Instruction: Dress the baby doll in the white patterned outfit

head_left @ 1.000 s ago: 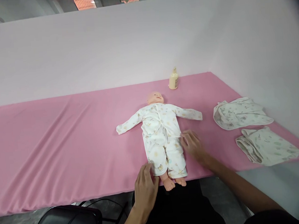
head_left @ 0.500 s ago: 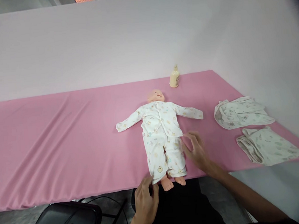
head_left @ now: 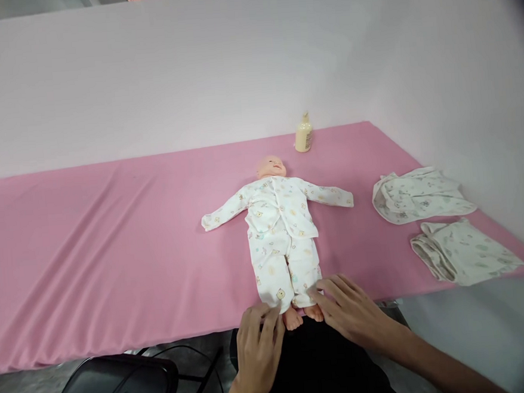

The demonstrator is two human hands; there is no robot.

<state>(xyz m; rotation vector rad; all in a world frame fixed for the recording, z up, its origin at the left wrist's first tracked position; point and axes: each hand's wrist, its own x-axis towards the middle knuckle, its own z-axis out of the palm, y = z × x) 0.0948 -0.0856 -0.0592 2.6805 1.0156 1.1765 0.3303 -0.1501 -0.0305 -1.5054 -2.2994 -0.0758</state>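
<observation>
A baby doll (head_left: 272, 167) lies on its back near the front edge of the pink-covered table, arms spread and feet at the edge. It wears a white patterned jacket (head_left: 280, 204) and matching pants (head_left: 271, 273); its bare feet stick out below the cuffs. My left hand (head_left: 259, 340) has its fingers closed at the cuff of the pant leg on the left. At the other cuff, my right hand (head_left: 348, 307) pinches the fabric between thumb and fingers, just above the foot. The fingertips are partly hidden.
A pale yellow pump bottle (head_left: 303, 135) stands beyond the doll's head. Two patterned cloths, one crumpled (head_left: 423, 194) and one folded (head_left: 472, 250), lie at the right. Walls border the pink table cover (head_left: 113, 249). A black chair (head_left: 122, 386) stands at lower left.
My right hand has come down from beside the doll's hip to the pant cuff on the right. My left hand stays at its cuff, fingers shifted slightly inward.
</observation>
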